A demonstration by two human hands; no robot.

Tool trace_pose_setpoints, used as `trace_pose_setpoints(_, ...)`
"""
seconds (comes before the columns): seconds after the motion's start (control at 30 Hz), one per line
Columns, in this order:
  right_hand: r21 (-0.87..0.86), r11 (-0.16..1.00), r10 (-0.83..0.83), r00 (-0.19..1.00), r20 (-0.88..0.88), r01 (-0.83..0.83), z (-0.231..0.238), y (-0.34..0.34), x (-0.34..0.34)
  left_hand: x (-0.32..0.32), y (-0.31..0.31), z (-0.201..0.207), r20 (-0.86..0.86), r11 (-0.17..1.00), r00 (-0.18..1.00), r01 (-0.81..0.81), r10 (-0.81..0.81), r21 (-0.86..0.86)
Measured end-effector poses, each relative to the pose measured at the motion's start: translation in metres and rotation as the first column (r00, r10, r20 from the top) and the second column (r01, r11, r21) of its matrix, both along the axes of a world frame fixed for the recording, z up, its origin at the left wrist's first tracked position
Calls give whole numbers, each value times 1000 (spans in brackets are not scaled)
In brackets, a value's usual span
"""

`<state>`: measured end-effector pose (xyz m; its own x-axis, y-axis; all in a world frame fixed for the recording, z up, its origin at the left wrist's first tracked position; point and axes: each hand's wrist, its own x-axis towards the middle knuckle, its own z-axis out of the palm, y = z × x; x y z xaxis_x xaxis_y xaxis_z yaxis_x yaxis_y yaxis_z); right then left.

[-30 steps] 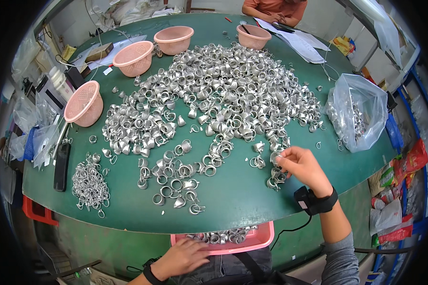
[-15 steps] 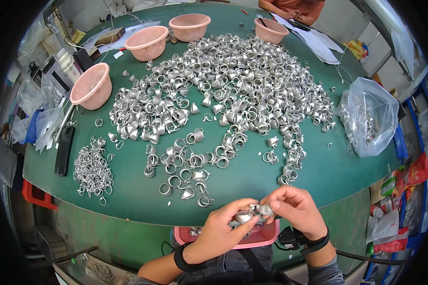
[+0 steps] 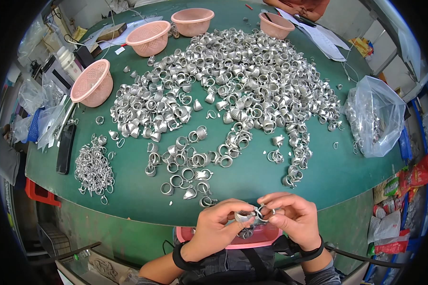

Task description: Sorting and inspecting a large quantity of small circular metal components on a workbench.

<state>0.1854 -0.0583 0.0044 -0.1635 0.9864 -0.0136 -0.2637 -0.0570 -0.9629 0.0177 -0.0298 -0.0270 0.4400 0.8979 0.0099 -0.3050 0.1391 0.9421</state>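
Over the table's near edge, my left hand [image 3: 218, 225] pinches a silver ribbed ring [image 3: 243, 217] between thumb and fingers. My right hand [image 3: 295, 219] grips another silver ring [image 3: 262, 213] by its edges, its round opening showing. The two rings meet or nearly meet between my fingertips; whether they are joined I cannot tell. Below both hands, a pink basket [image 3: 252, 243] with some silver pieces in it sits at my lap. Beyond my hands, loose silver rings [image 3: 188, 174] lie scattered on the green table [image 3: 128, 199].
A large heap of silver rings [image 3: 257, 71] fills the table's middle. Thin small rings [image 3: 94, 168] form a pile at left, beside a black bar-shaped object [image 3: 65, 149]. Pink baskets [image 3: 92, 85] stand around. At right is a clear plastic bag [image 3: 375, 116]; across sits another person [image 3: 309, 7].
My right hand has turned and its fingers have spread, so its ring now shows its opening instead of its ribbed side. The left hand keeps its ring, slightly shifted.
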Motion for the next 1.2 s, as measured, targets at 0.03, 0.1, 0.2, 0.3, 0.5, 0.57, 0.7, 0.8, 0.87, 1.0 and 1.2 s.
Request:
trace_pose_setpoints(0.03,-28,1000,-2,999,-34,1,1,0,0,-1,1,-1,-6,998,999,52,-52,46)
trace_pose_setpoints(0.1,-15,1000,-16,1000,4,16,5,0,-6,-3,0,-3,-13,998,998,67,-66,13)
trace_pose_setpoints(0.2,40,999,-16,987,163,10,7,-1,-6,-2,0,1,-39,998,997,62,-64,-30)
trace_pose_setpoints(0.3,110,994,-28,962,271,-2,3,-2,-5,-3,4,-1,-99,999,994,46,-46,3)
trace_pose_setpoints(0.5,-32,998,-49,992,120,53,-8,-9,-5,-8,14,2,-245,972,954,205,-172,118)
trace_pose_setpoints(0.57,-28,997,-68,994,88,71,-10,-9,-8,-8,15,4,-285,948,940,247,-185,200)
trace_pose_setpoints(0.7,-88,989,-116,993,-4,115,-9,-12,-15,-10,13,1,-403,880,914,229,-47,416)
trace_pose_setpoints(0.8,-9,980,-198,980,31,198,-8,-14,-24,-9,13,-7,-362,773,930,180,68,608)
trace_pose_setpoints(0.87,29,974,-226,974,15,225,-9,-16,-27,-8,11,-8,-290,684,947,121,138,720)
trace_pose_setpoints(1.0,63,985,-161,987,-23,162,-8,-14,-23,-4,4,-3,-207,908,976,32,61,418)
trace_pose_setpoints(1.2,48,991,-120,984,-129,127,-6,-16,-19,-11,2,-1,166,917,966,243,-199,-317)
